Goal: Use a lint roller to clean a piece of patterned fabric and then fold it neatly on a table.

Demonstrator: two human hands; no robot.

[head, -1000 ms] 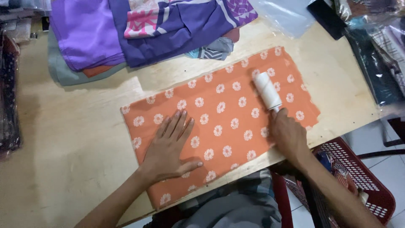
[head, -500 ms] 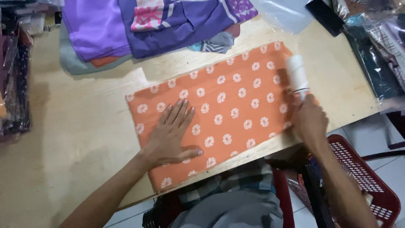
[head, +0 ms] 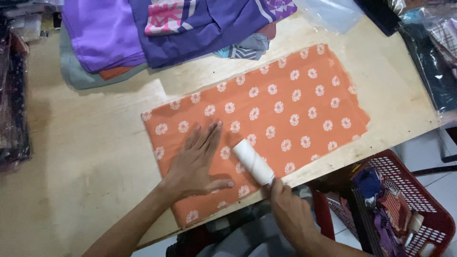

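Nearest the camera, a white lint roller [head: 253,162] is gripped by its handle in the right hand [head: 290,214], the fingers closed firmly round the handle just below the roll. The roll itself is laid on the near edge of an orange cloth with white flowers [head: 285,104], just beside the thumb of the left hand [head: 195,164]. That left hand is spread flat and open on the cloth, palm down, nothing being held in it; the fabric is only pressed to the board.

The cloth is laid out flat along the near side of the wooden table [head: 85,143], one end hanging slightly over the edge. How much of it is already rolled cannot be read from the surface, which looks equally smooth all over; it is judged that the roller is at work on the near left part, with the patch under the flat hand yet to be covered.

To the right, below the table edge, a red plastic basket [head: 419,200] filled with fabric scraps is seen on a pale tiled floor. Farther back, a stack of folded purple and patterned cloths [head: 157,28] is set on the table, and clear plastic bags [head: 333,12] lie at the far right corner
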